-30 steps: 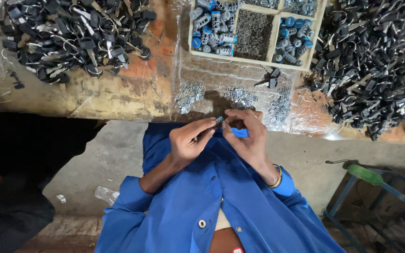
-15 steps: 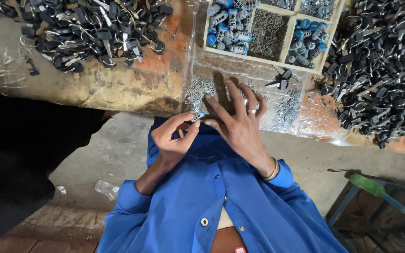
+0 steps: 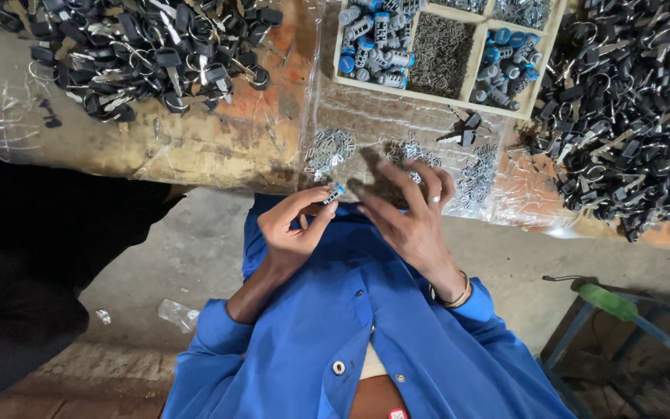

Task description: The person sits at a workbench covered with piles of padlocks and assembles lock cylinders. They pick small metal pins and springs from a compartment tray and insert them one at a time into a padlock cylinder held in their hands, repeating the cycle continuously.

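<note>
My left hand (image 3: 292, 225) pinches a small grey cylinder with a blue end (image 3: 335, 192) between thumb and forefinger, just in front of the workbench edge. My right hand (image 3: 409, 213) reaches forward with fingers spread, its tips resting on a heap of small silver metal pieces (image 3: 412, 151) on a clear plastic sheet. It holds nothing that I can see. Another heap of silver pieces (image 3: 329, 149) lies just beyond my left hand. Both arms wear blue sleeves.
A wooden tray (image 3: 443, 93) at the back holds several grey-and-blue cylinders and dark pins in compartments. Piles of black-headed keys (image 3: 149, 54) lie far left and more keys (image 3: 630, 116) at the right. A green-topped stool (image 3: 606, 302) stands at lower right.
My right hand has moved away from the left hand and stretched forward onto the silver pieces. The left hand keeps the small cylinder and has stayed near the bench edge.
</note>
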